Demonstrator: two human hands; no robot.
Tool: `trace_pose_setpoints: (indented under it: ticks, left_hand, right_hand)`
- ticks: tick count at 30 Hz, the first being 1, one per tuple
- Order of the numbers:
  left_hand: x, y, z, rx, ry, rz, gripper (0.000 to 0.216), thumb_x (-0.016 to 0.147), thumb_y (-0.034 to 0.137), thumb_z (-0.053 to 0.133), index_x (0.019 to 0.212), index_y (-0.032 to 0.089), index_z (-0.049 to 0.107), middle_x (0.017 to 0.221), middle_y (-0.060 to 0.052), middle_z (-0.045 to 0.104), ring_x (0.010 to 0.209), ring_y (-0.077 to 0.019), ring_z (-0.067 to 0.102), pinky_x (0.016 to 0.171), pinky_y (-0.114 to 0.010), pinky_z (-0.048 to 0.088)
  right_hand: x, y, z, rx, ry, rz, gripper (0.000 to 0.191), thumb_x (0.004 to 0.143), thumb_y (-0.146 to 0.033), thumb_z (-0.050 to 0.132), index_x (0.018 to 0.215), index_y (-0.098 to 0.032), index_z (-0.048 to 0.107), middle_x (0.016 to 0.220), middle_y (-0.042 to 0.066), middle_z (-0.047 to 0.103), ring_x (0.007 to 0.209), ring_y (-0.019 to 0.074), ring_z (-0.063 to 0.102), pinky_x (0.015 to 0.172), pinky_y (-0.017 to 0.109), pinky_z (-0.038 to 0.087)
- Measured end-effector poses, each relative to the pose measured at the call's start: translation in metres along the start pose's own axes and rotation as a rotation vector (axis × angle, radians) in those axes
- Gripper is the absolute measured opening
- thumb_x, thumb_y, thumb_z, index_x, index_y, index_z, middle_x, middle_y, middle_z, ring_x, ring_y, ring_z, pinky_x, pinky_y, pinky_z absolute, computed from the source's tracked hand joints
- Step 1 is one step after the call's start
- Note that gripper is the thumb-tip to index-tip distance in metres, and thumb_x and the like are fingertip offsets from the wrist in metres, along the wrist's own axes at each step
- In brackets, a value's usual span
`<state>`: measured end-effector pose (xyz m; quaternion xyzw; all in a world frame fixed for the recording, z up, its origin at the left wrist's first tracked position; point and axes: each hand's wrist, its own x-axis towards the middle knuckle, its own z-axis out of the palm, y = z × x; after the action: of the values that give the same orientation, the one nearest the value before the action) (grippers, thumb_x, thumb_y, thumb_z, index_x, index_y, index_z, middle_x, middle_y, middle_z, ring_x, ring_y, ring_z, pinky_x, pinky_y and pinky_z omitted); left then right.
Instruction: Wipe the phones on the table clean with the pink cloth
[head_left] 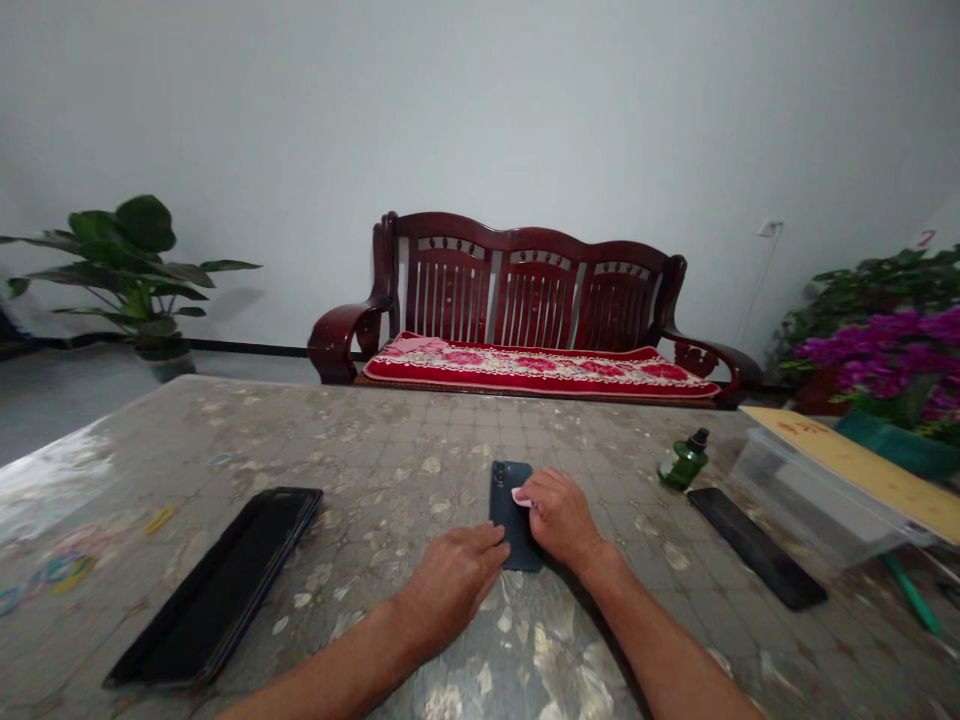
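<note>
A dark phone [508, 492] lies face down on the patterned table [375, 450], its camera at the far end. My right hand [559, 518] rests on the phone with its fingers closed on a small pink cloth [521, 496], pressed against the phone's back. My left hand [454, 585] lies flat beside the phone's near left edge, fingertips touching it.
A black tablet [221, 583] lies at the left. A small green bottle [684, 462], a second black phone [757, 546] and a clear plastic box with a yellow lid [832, 480] sit at the right. Behind the table stand a wooden bench [525, 310] and potted plants [131, 270].
</note>
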<state>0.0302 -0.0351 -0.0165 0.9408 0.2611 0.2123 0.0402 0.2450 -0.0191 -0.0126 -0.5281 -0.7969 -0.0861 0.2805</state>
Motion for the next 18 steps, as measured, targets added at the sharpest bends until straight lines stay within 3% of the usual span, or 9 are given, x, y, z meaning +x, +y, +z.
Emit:
trace_pose_setpoints:
  ticks: [3, 9, 18]
  left_hand:
    - [0.0, 0.001, -0.001, 0.001, -0.01, -0.01, 0.021, 0.091, 0.012, 0.054, 0.104, 0.02, 0.069, 0.114, -0.007, 0.071, 0.102, -0.0227, 0.069, 0.091, -0.035, 0.055]
    - [0.003, 0.003, -0.004, -0.042, -0.049, -0.027, 0.019, 0.093, 0.014, 0.053, 0.103, 0.02, 0.067, 0.106, -0.006, 0.072, 0.095, -0.0213, 0.07, 0.088, -0.033, 0.055]
    - [-0.001, -0.002, 0.001, -0.003, -0.008, 0.008, 0.023, 0.091, 0.012, 0.056, 0.109, 0.019, 0.069, 0.12, -0.008, 0.071, 0.107, -0.0232, 0.068, 0.094, -0.036, 0.055]
  right_hand:
    - [0.0, -0.006, -0.003, 0.0, 0.005, -0.004, 0.027, 0.074, 0.002, 0.053, 0.079, -0.02, 0.069, 0.077, 0.003, 0.065, 0.076, 0.0175, 0.053, 0.072, 0.029, 0.036]
    - [-0.001, -0.027, -0.006, 0.086, -0.057, -0.151, 0.028, 0.078, -0.001, 0.053, 0.086, -0.022, 0.069, 0.082, 0.002, 0.067, 0.08, 0.0179, 0.053, 0.074, 0.03, 0.037]
    - [-0.009, 0.016, -0.001, -0.002, 0.064, 0.055, 0.029, 0.075, 0.003, 0.051, 0.079, -0.02, 0.068, 0.077, 0.003, 0.066, 0.078, 0.0181, 0.055, 0.075, 0.029, 0.037]
